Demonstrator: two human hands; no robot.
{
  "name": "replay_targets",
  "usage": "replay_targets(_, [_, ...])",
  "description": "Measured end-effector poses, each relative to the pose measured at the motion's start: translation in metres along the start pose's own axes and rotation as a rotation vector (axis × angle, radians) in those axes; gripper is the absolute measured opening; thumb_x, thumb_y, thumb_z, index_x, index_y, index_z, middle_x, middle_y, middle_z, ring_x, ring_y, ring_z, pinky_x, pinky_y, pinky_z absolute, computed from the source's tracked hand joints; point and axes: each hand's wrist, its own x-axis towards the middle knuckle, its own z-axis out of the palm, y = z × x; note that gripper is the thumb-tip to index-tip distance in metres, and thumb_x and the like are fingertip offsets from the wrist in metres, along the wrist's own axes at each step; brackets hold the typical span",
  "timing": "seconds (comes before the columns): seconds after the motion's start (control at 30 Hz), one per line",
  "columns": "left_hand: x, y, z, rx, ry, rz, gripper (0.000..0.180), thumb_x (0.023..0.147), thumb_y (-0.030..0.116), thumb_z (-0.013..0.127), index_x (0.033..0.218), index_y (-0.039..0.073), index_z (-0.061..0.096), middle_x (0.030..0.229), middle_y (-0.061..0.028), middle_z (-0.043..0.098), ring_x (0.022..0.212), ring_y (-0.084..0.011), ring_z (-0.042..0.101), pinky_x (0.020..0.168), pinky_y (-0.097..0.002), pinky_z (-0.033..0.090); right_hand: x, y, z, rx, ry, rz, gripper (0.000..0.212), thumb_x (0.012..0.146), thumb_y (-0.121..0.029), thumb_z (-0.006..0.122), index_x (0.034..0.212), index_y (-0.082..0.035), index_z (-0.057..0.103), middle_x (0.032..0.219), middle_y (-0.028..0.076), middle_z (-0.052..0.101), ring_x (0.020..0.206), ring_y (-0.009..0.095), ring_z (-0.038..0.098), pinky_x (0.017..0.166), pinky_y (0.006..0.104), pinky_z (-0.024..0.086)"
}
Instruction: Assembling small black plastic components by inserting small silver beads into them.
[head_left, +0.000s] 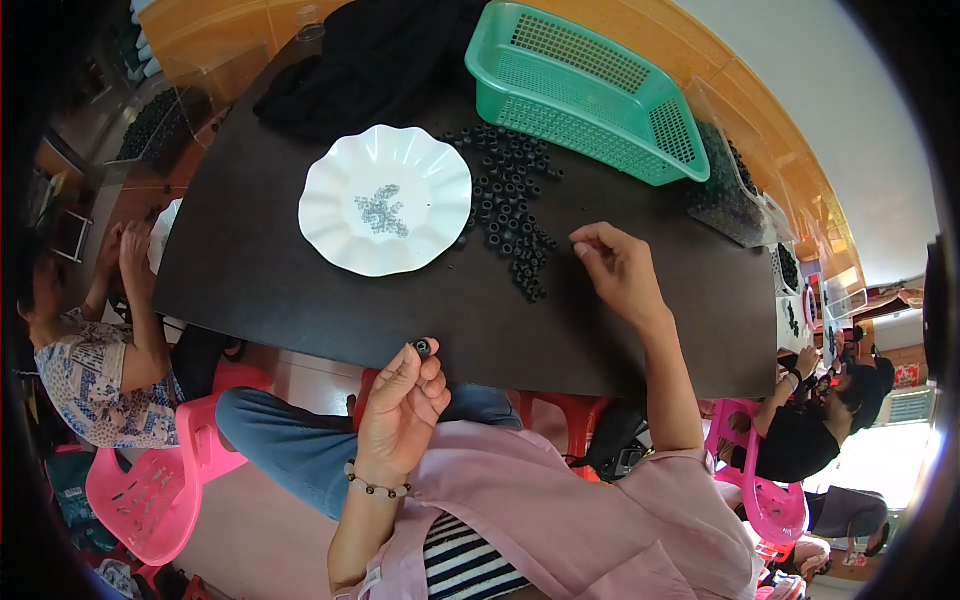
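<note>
Pinching a small black piece (422, 348) between thumb and finger, the left hand (403, 410) is hovering just off the near edge of the table (400, 310), palm turned up. The piece is looking round and stubby, and its end is catching a pale glint (it is too small for me to make out more). The right hand (622, 275) is hanging over the table, thumb and forefinger nearly meeting; I cannot tell whether anything is sitting between them. Just left of it, a loose heap (508, 200) of similar black pieces, many showing a hole, is spreading over the dark brown top, close beside the plate (325, 200). That plate is showing a white, wavy rim, and tiny clear bits (383, 212) are lying in its middle. Behind the heap, a green basket (580, 140) with pierced walls is standing, and black cloth (375, 65) is slumping at the far left. At the right, a clear bin (730, 195) is holding more dark parts. Beyond, a co-worker (105, 375) in a patterned top is sitting on the left, hands raised, by a pink chair (160, 530). A white wall (820, 120) with orange trim (690, 45) is rising past the basket.
</note>
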Motion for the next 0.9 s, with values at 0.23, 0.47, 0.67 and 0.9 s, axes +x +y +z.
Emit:
replay_targets(0.23, [-0.002,0.0,0.005,0.046,0.013,0.019,0.025,0.1,0.025,0.054,0.11,0.004,0.061,0.081,0.0016,0.053,0.073,-0.0099,0.047,0.064,-0.0234,0.043,-0.006,-0.035,0.006,0.742,-0.045,0.166,0.014,0.09,-0.008,0.066,0.101,0.001,0.066,0.087,0.003,0.066,0.084,0.009,0.063,0.074,0.0206,0.047])
replay_targets(0.47, [-0.007,-0.003,0.018,0.138,-0.01,0.046,0.025,0.099,0.026,0.056,0.109,0.004,0.062,0.08,0.0021,0.053,0.073,-0.0086,0.049,0.066,-0.0226,0.042,-0.025,-0.074,0.028,0.958,-0.203,0.124,0.015,0.088,-0.012,0.071,0.096,0.0,0.066,0.085,0.005,0.066,0.078,0.01,0.061,0.071,0.0219,0.049])
replay_targets(0.67, [-0.012,-0.004,0.024,0.229,0.002,0.08,0.027,0.098,0.029,0.058,0.109,0.004,0.062,0.081,0.0029,0.055,0.072,-0.0068,0.049,0.068,-0.0222,0.042,-0.033,-0.093,0.042,0.974,-0.322,-0.039,0.013,0.09,-0.007,0.067,0.099,0.001,0.067,0.094,0.004,0.066,0.088,0.01,0.06,0.08,0.0236,0.048])
replay_targets(0.9, [-0.014,-0.004,0.018,0.211,-0.027,0.079,0.026,0.096,0.028,0.06,0.107,0.005,0.063,0.081,0.0032,0.057,0.072,-0.0057,0.05,0.069,-0.0219,0.041,-0.033,-0.104,0.051,0.805,-0.285,-0.228,0.012,0.084,-0.005,0.072,0.095,-0.002,0.069,0.089,0.005,0.066,0.082,0.013,0.058,0.075,0.0269,0.046])
